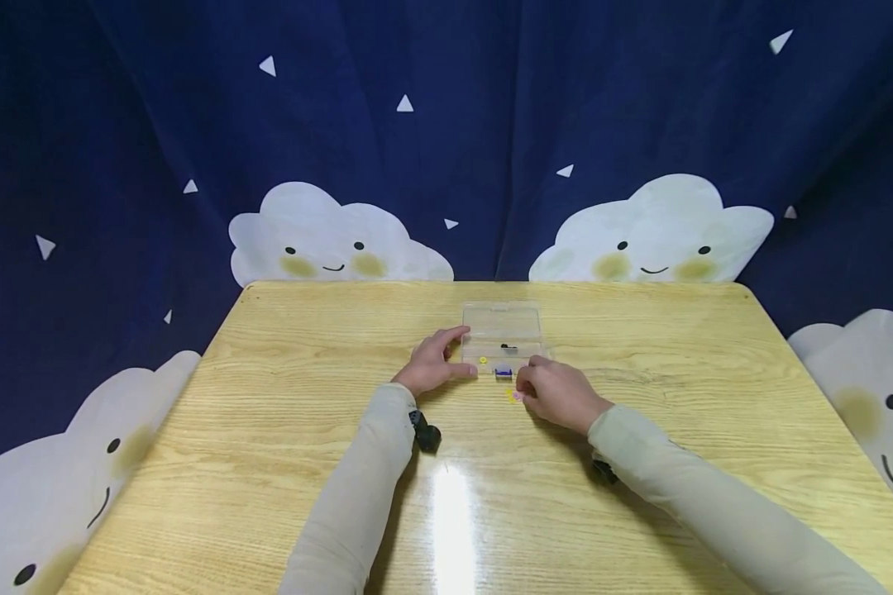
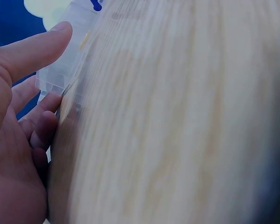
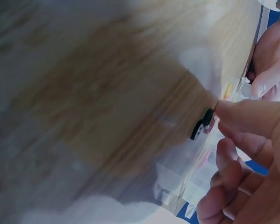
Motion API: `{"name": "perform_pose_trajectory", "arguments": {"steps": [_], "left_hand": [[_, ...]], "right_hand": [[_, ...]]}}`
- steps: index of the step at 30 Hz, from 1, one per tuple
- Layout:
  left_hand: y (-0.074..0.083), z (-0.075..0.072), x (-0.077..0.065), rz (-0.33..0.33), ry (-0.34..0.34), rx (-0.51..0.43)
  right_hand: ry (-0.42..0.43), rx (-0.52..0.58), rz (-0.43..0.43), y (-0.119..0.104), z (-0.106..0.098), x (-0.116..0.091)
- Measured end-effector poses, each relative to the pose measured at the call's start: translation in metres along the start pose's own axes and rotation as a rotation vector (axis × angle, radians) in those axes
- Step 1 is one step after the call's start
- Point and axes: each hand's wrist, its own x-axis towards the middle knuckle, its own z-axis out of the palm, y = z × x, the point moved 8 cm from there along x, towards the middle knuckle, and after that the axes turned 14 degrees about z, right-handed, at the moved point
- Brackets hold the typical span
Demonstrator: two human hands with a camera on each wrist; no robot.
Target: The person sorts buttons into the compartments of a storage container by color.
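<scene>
left hand (image 1: 435, 361): here on the left side of the clear case (image 1: 500, 321), fingers spread and loose, thumb at the near left corner; a broad run of wood lies between it and the left table edge, generous room that way;
right hand (image 1: 561, 390): in tight at the near right corner, fingers curled, thumb and forefinger tips drawn together; whether they grip a piece, the views cannot tell;
clear case: between the hands, lid laid back, only a narrow strip of the table (image 1: 223, 463) behind it before the far edge;
inside the case: a yellow disc (image 1: 483, 360) to the left, a dark piece (image 1: 509, 348) farther back;
near rim: a blue piece (image 1: 503, 373), in or out cannot be told; just nearer, a yellow piece (image 1: 509, 396) and a pink piece (image 1: 518, 396) beside the right fingertips;
right wrist view: two dark discs (image 3: 196, 130) show right by the thumb tip;
curtain (image 1: 446, 49): navy, beyond the far edge
</scene>
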Motion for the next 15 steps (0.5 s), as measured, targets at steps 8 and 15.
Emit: {"name": "perform_pose_trajectory", "arguments": {"steps": [8,15], "left_hand": [[-0.0003,0.0003,0.001,-0.001,-0.001,0.003],[0.0001,0.001,-0.001,-0.002,-0.009,-0.004]], "right_hand": [[-0.039,0.023,0.025,0.0038,0.0002,0.0019],[-0.043,0.046,0.012,0.0016,-0.0001,0.0027]]}}
